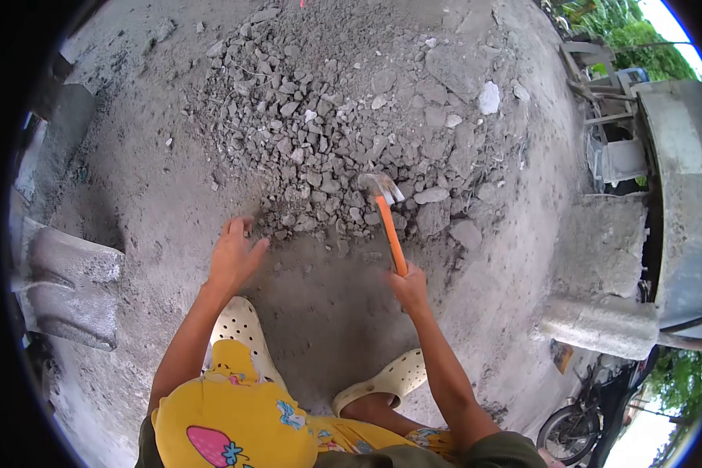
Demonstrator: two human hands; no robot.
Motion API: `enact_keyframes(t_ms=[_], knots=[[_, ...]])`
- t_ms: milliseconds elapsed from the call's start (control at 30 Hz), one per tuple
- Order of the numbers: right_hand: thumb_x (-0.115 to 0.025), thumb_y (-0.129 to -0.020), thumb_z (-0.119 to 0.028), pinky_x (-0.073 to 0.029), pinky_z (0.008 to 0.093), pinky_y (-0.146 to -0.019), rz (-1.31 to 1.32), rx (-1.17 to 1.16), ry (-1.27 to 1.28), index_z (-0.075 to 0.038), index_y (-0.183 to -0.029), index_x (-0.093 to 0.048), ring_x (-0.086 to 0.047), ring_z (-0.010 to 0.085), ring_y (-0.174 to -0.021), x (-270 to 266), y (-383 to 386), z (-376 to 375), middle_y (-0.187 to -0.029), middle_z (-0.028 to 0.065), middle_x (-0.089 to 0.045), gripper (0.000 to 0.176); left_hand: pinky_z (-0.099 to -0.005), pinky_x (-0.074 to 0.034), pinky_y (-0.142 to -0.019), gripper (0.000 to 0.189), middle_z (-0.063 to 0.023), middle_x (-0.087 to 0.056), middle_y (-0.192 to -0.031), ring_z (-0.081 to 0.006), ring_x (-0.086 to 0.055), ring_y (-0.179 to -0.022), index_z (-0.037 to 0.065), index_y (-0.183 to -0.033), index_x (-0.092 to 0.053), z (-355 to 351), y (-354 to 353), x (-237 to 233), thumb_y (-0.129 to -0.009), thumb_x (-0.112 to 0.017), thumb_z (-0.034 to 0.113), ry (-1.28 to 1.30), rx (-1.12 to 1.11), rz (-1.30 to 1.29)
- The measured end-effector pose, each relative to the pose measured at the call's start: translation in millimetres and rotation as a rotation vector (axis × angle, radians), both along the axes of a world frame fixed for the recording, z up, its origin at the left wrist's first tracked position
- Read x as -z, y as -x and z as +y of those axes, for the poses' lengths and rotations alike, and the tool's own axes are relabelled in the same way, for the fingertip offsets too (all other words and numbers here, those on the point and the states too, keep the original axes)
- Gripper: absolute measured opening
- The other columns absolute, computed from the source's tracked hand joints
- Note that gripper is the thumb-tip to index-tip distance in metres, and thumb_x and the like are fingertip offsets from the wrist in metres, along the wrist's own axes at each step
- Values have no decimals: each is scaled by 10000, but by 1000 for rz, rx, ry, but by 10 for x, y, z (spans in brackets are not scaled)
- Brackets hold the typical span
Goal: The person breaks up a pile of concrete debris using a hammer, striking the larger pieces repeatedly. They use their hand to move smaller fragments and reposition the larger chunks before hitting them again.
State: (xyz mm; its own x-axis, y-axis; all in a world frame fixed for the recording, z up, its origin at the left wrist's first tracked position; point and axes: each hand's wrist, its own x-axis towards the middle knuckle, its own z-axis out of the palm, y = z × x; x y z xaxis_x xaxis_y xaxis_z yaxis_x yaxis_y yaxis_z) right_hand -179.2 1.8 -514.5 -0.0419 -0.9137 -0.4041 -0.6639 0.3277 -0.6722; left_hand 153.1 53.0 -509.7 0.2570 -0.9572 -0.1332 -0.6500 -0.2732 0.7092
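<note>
Yellow trousers (238,417) brighten your outfit at the bottom of the frame, their cloth printed with a pink strawberry (210,446) and small blue-and-white figures (291,415). You wear cream clogs (246,331), pierced with round holes, and a dark olive sleeve (508,451) at lower right. Your left hand (236,255) and right hand (411,287) are bare.

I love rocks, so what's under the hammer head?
Grey stones show around the hammer head; the right hand grips its orange handle. Whatever lies directly beneath the metal is covered, and I can't tell whether it touches the stones.
</note>
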Motion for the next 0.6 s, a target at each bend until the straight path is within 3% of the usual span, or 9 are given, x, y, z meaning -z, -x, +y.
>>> enact_keyframes(t_ms=[67,167,267,367,400,500,600], knots=[[-613,-688,-105,-340,238,-419,-80,53,-62,-16,-712,-528,-443,69,-467,-270,-106,-32,-540,-1,-483,125,-323,-452,-727,426,-142,-519,-1019,-212,-557,-785,-8,-1084,-467,6,-136,-9,-744,-623,195,-31,-73,33],[-621,-706,-76,-387,246,-506,-228,11,91,-34,-716,-539,-454,81,-521,-888,-180,-152,-591,16,-507,93,-327,-453,-712,408,-136,-523,-1007,-203,-566,-772,-2,-1079,-473,43,-197,-32,-756,-615,203,-17,-147,76],[-584,-728,28,-378,230,-509,-436,-175,439,-70,-646,-476,-388,82,-496,-1264,-78,-229,-561,-20,-451,167,-316,-452,-691,375,-141,-536,-981,-190,-568,-722,-10,-1056,-492,-120,-163,-114,-770,-608,204,69,-158,134],[-602,-727,-10,-388,240,-501,-460,-123,657,-46,-641,-454,-420,99,-517,-1077,-1,-188,-579,20,-453,175,-314,-452,-685,350,-145,-542,-968,-190,-568,-710,-16,-1036,-507,-230,-70,-154,-778,-604,199,126,-120,166],[-606,-732,-41,-392,260,-517,-390,-207,696,-40,-687,-490,-424,102,-525,-828,140,-144,-575,13,-464,125,-314,-452,-685,346,-144,-541,-969,-190,-567,-714,-16,-1034,-509,-249,-40,-154,-778,-604,197,131,-118,178],[-621,-731,-84,-376,263,-496,197,-209,356,-41,-712,-520,-420,94,-523,-202,462,97,-579,0,-478,111,-315,-452,-692,342,-144,-541,-968,-190,-567,-727,-20,-1033,-510,-224,16,-187,-783,-600,196,134,-119,210],[-634,-727,-123,-370,266,-492,209,-90,9,-47,-717,-542,-422,91,-519,-37,372,187,-580,-3,-488,121,-310,-452,-699,340,-146,-541,-971,-193,-567,-745,-21,-1032,-510,-139,-88,-122,-790,-595,201,123,-112,169]])
